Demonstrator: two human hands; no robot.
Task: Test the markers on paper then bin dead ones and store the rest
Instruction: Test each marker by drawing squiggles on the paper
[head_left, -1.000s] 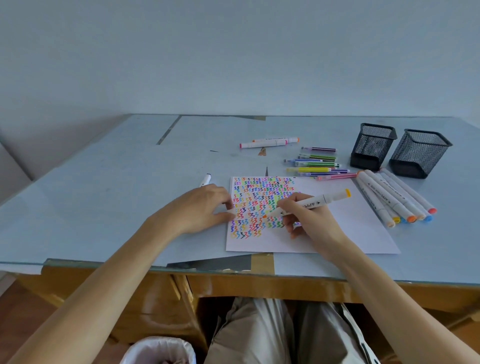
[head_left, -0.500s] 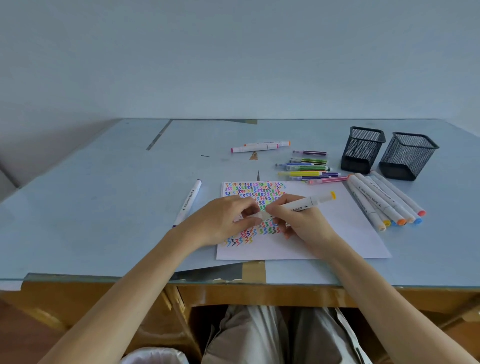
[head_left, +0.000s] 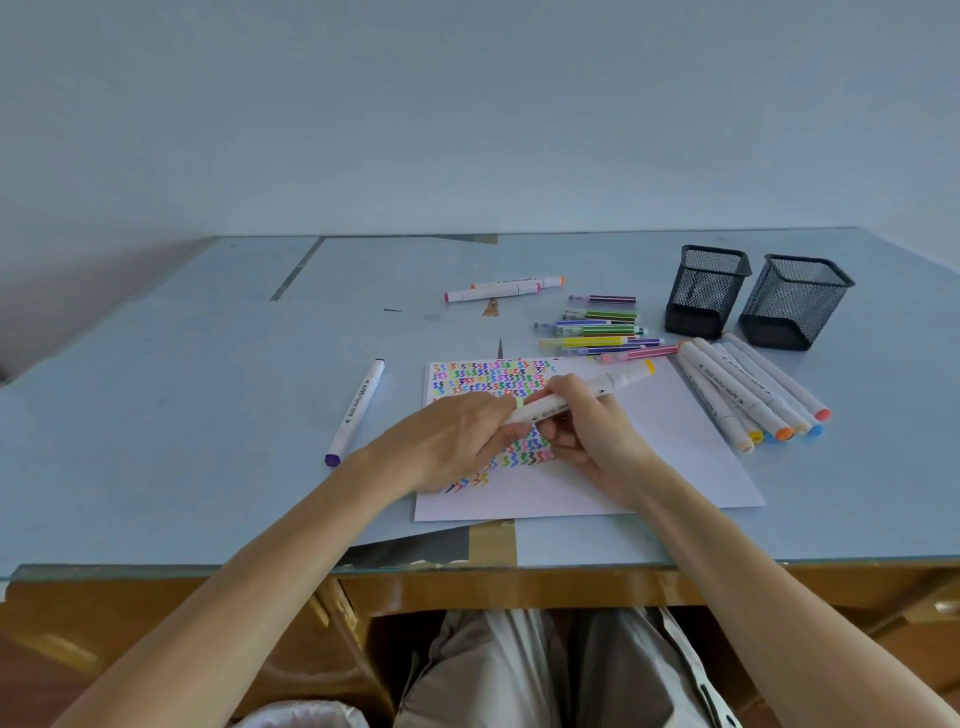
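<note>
The white marker is lying slantwise across both hands above the paper, its yellow-capped end pointing up and away to the right. Well to the left of the left hand, a purple-tipped marker is resting alone on the desk. The left hand is pinching the near end of the white marker, where a small green tip or cap is showing at its fingertips; whether that cap is going on or coming off cannot be told. Just beside it, the right hand is gripping the barrel at mid-length, fingers curled round it. Beyond the right hand, a cluster of thin coloured pens is lying near the top of the paper, and farther right a row of white markers is sitting in front of two empty-looking black mesh holders. The marker is looking light, stiff and smooth, likely a little slippery, so holding it by the barrel middle while the other hand works the cap end is seeming the safest grip; pressure is belonging on the plastic body, not the soft nib.
</note>
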